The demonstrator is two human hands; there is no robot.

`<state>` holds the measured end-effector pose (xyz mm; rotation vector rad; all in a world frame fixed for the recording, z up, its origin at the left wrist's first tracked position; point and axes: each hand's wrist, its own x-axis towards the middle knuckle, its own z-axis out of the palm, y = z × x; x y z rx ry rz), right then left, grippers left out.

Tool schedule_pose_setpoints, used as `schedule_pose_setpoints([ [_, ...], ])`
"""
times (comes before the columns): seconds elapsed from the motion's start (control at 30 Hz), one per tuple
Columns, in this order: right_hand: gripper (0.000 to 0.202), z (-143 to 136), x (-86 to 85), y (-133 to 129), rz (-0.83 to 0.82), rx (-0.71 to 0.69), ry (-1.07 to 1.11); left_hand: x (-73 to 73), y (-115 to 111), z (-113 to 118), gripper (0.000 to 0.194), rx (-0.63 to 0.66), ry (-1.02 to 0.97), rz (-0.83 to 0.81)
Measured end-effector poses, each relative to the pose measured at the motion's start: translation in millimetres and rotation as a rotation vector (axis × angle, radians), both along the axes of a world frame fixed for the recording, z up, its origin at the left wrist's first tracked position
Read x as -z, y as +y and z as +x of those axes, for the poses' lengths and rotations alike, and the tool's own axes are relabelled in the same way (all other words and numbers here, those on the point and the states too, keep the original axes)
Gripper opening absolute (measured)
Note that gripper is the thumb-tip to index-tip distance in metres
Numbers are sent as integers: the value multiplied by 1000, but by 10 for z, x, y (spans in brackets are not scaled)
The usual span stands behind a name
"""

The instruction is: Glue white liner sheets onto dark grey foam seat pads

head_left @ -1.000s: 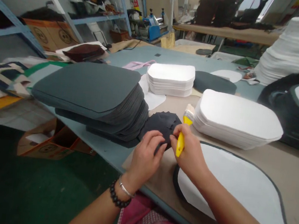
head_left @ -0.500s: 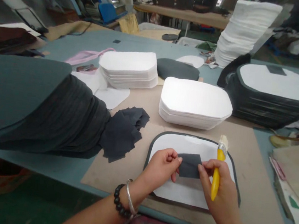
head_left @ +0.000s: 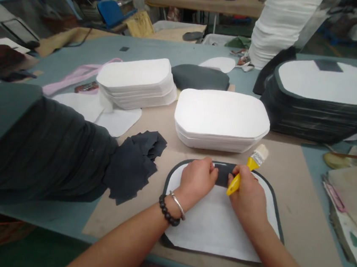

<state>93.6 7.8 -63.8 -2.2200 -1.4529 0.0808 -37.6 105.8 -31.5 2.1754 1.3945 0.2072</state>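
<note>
A white panel with a dark border [head_left: 220,223] lies flat before me. At its far edge, a small dark fabric piece [head_left: 223,174] sits between my hands. My left hand [head_left: 198,177] has its fingers closed at the piece's left edge. My right hand [head_left: 249,192] pinches the right edge and also keeps a yellow-handled paintbrush [head_left: 247,168] tucked in its grip, bristles pointing up and away. The fingertips are partly hidden behind the hands. To the left, a fanned heap of similar dark pieces [head_left: 132,167] lies on the brown sheet [head_left: 144,215].
A tall stack of dark panels [head_left: 68,147] leans at the left. Beyond my hands stand two stacks of white panels, one nearer [head_left: 221,117] and one farther left [head_left: 136,78]. At the right back is a bordered-panel stack [head_left: 323,119]; folded cloth [head_left: 353,198] lies at the right.
Both hands have moved the dark fabric piece away from me, from the panel's middle to its far edge. The paintbrush has tilted to the left at its handle end. The view has shifted slightly.
</note>
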Motion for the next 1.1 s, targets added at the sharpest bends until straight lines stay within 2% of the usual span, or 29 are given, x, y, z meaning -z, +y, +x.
schedule_pose_setpoints([
  [0.27, 11, 8, 30, 25, -6, -27, -35, 26, 25, -20, 18, 43, 15, -22],
  [0.4, 9, 21, 41, 14, -38, -15, -103, -25, -13, 1, 18, 72, 107, 21],
  [0.53, 21, 100, -27, -100, -26, 54, -135, -85, -32, -36, 26, 47, 141, 28],
  [0.7, 35, 245, -200, -407, 95, 127, -81, -101, 23, -408, 39, -55, -7, -3],
  [0.83, 45, 257, -275, -576, 123, 134, -51, -89, 71, -745, 34, -155, -55, -3],
  [0.9, 45, 212, -294, -597, 134, 113, -45, -72, 71, -796, 29, -137, -100, 6],
  [1.0, 37, 117, -325, -581, 156, 56, -28, -63, 40, -751, 20, -76, -224, 23],
  [1.1, 30, 22, -343, -543, 176, 6, 15, -109, -11, -713, 15, -6, -376, 59],
])
